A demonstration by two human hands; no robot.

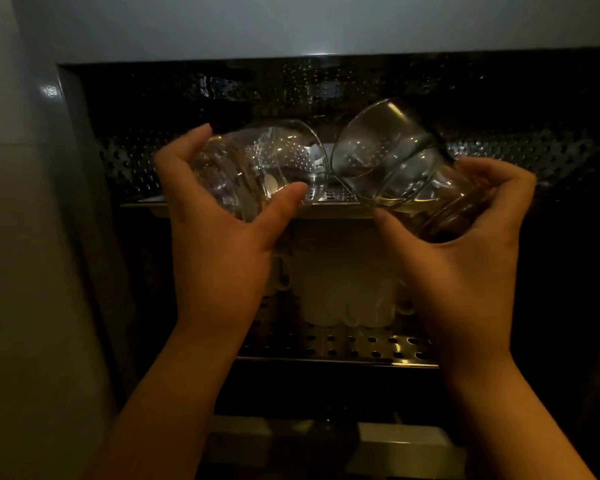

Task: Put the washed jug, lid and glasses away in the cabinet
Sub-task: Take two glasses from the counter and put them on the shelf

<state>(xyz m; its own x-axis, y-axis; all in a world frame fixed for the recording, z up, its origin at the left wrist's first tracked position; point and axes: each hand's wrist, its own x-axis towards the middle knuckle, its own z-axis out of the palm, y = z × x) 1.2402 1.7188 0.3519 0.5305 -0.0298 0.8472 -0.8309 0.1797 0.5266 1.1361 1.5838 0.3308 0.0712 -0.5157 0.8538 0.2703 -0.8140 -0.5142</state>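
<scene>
Glasses (388, 157), clear and rounded, gripped over perforated steel shelf (329, 199).

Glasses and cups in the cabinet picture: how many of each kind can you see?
Clear glasses: 2, left glass in the left hand, right glass in the right hand.
White cups: at least 2 on the lower shelf; too dark for an exact count.
Total: at least 4.
</scene>
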